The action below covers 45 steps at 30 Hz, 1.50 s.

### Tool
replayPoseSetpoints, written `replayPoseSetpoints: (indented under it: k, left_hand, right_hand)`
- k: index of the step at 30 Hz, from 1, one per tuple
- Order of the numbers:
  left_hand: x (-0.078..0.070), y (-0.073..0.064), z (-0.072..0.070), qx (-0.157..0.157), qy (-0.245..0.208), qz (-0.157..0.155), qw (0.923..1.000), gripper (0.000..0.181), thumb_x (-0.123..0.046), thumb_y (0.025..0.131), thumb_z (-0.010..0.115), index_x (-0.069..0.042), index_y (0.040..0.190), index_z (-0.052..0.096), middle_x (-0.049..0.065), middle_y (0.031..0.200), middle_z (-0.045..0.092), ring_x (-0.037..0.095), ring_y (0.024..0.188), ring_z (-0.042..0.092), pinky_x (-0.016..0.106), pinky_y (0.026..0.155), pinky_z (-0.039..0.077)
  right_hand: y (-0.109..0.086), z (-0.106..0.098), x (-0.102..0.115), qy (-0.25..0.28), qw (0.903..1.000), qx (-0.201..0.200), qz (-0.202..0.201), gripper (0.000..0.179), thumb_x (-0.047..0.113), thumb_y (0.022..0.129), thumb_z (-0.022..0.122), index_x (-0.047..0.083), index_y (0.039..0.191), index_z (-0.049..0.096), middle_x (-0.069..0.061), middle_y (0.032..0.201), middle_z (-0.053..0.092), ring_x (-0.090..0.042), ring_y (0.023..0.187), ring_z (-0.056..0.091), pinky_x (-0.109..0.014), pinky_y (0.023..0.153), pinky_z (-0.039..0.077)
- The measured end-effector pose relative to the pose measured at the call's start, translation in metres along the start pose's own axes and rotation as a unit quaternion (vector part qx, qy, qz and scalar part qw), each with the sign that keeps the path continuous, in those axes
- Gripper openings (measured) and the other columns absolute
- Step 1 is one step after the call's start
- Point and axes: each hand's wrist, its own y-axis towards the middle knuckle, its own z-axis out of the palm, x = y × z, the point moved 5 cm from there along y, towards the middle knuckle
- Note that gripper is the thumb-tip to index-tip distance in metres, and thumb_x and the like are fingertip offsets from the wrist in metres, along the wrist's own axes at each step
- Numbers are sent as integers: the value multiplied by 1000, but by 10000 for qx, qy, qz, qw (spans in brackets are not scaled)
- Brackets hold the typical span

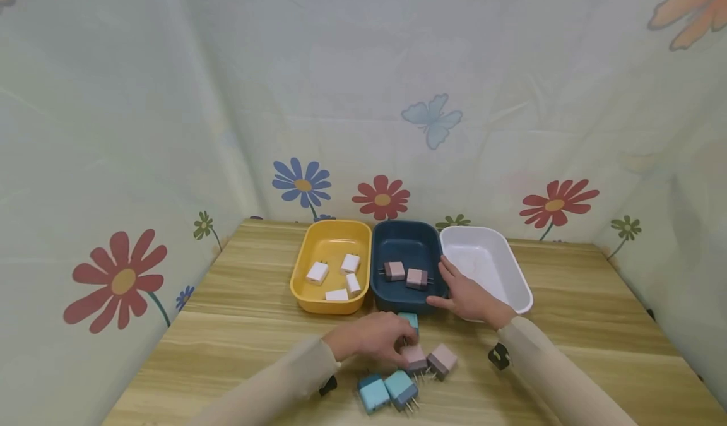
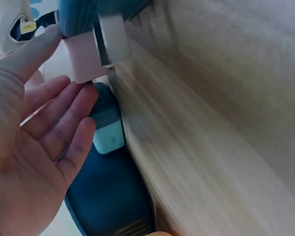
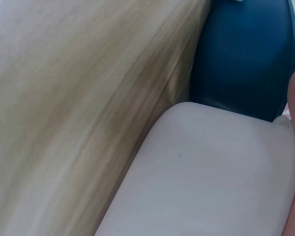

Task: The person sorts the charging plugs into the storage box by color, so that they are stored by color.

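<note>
In the head view, my left hand is at a pink charger plug on the table. The left wrist view shows its thumb and fingers on opposite sides of that pink plug. Beside it lie another pink plug, two teal plugs, one of them a teal plug with a darker end, and a teal plug by the blue bin. My right hand, fingers extended, rests at the adjoining rims of the dark blue bin and the white bin. Two pink plugs lie in the blue bin.
A yellow bin with several white plugs stands left of the blue bin. The three bins stand side by side on the wood-grain table. Behind them hangs a flower-printed curtain.
</note>
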Motion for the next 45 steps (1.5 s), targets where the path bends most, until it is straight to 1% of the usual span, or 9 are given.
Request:
replayPoseSetpoints:
  k: [3,8,13,21,28,34,38,41,45]
  left_hand:
    - [-1,1,2,1,4,-7,10000,33,-44,74,66,-23,99,61,-17,84,54,-4,69,48,11,58,39]
    - [-3,2,3,-81,195,-180,9996,37,-54,71,63,-27,95,59,-18,78,50,-2,63,45,14,52,36]
    - [-5,2,3,-4,300,-333,9990,44,-59,69,61,-26,99,59,-18,79,49,-1,62,44,16,50,35]
    - [-2,2,5,3,410,-260,9988,40,-50,72,64,-27,105,57,-17,84,50,-1,67,45,16,54,37]
    - [-4,3,4,56,373,-234,9990,40,-50,72,64,-26,103,57,-18,85,50,-1,67,46,17,53,37]
    - [-7,4,5,175,370,-331,9986,34,-43,76,63,-26,104,56,-16,86,49,0,66,46,16,52,37]
    - [-6,3,6,243,365,-414,9982,39,-42,77,62,-26,112,55,-15,92,48,1,68,46,16,55,38]
    - [-5,1,3,145,278,-405,9987,41,-41,76,62,-25,114,54,-14,94,48,1,71,46,15,58,39]
    - [-4,-5,-5,-221,318,-325,9987,43,-41,75,62,-23,114,56,-13,99,50,0,76,46,15,62,39]
  right_hand:
    - [0,1,-1,19,10000,37,-8,98,66,74,46,-3,138,18,-16,144,8,-30,125,26,-42,97,28]
    - [0,0,-1,48,10000,-24,-8,97,64,75,48,-2,138,18,-15,144,8,-29,126,25,-42,97,28]
    - [0,0,0,76,10000,39,-7,97,65,75,48,-2,138,17,-15,145,7,-29,126,24,-42,97,27]
    - [-1,-1,0,47,10000,-52,-69,97,64,75,48,-3,138,18,-15,144,8,-30,124,27,-42,96,29]
    - [-1,0,-1,37,10000,-25,-7,97,65,74,49,-2,138,18,-15,145,9,-30,124,29,-42,96,29]
    - [0,-1,0,-14,9999,-88,-61,97,65,75,48,-3,138,18,-15,144,9,-30,121,33,-42,95,31]
    - [0,-1,0,-12,9999,-76,-66,97,65,75,47,-3,138,18,-15,144,9,-31,121,32,-42,95,31]
    - [0,-1,0,-10,10000,-70,-43,98,66,74,47,-3,137,18,-15,144,9,-30,121,32,-41,95,31]
    - [0,-1,1,24,10000,-49,-15,96,64,75,49,-2,138,18,-15,144,9,-30,122,31,-42,95,30]
